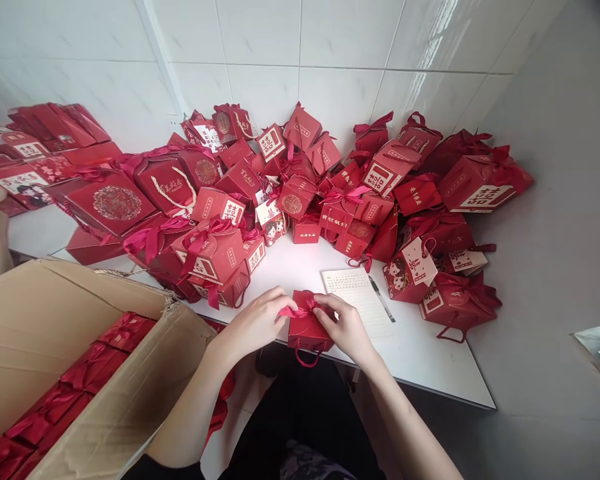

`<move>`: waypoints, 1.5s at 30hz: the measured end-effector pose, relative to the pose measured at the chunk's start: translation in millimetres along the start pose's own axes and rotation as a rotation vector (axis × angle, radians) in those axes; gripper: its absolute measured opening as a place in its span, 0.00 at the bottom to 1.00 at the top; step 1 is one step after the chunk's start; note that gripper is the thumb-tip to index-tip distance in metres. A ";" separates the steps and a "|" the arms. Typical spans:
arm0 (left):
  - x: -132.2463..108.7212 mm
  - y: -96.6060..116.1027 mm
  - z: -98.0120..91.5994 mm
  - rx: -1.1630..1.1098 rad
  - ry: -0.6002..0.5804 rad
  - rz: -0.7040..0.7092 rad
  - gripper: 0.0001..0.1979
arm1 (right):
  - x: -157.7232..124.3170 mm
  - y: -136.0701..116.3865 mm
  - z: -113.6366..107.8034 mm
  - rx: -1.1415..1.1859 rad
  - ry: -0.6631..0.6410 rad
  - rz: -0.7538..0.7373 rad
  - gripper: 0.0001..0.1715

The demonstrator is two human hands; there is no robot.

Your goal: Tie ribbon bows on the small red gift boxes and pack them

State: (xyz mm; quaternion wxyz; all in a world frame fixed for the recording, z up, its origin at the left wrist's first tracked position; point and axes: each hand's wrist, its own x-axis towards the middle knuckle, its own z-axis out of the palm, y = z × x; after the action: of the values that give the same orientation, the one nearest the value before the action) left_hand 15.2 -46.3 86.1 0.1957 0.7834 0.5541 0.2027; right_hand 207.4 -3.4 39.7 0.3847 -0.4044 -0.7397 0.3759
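Note:
A small red gift box [306, 329] sits at the near edge of the white table [430, 360], with a red cord loop hanging below it. My left hand [256, 323] pinches the pink-red ribbon [297, 309] on top of the box from the left. From the right, my right hand [344, 325] grips the box and the ribbon with curled fingers. Both hands are closed on the ribbon and box.
A big heap of red gift boxes [300, 193] covers the far half of the table against the tiled wall. A lined notebook [360, 297] and a pen [381, 297] lie right of my hands. An open cardboard carton [80, 373] with red boxes stands at the left.

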 end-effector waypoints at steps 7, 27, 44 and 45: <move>-7.1 -0.8 -0.8 0.007 -0.002 -0.016 0.12 | -0.2 -2.2 2.5 -0.023 -0.017 -0.019 0.14; 24.4 14.3 -4.5 0.213 0.176 0.283 0.10 | 3.0 -2.2 6.2 0.115 0.033 0.075 0.07; 50.3 -33.4 37.5 -0.292 0.229 0.034 0.04 | 1.0 -2.0 11.8 0.307 0.082 0.197 0.10; 46.4 -33.3 39.2 -0.284 0.246 0.051 0.03 | 0.9 -1.6 12.2 0.313 0.089 0.189 0.11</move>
State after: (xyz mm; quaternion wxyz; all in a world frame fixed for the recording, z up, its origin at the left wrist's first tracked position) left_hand 23.9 4.8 40.2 0.2297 0.7309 0.5197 0.3781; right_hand 196.0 -6.3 36.2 0.4384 -0.4236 -0.6131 0.5025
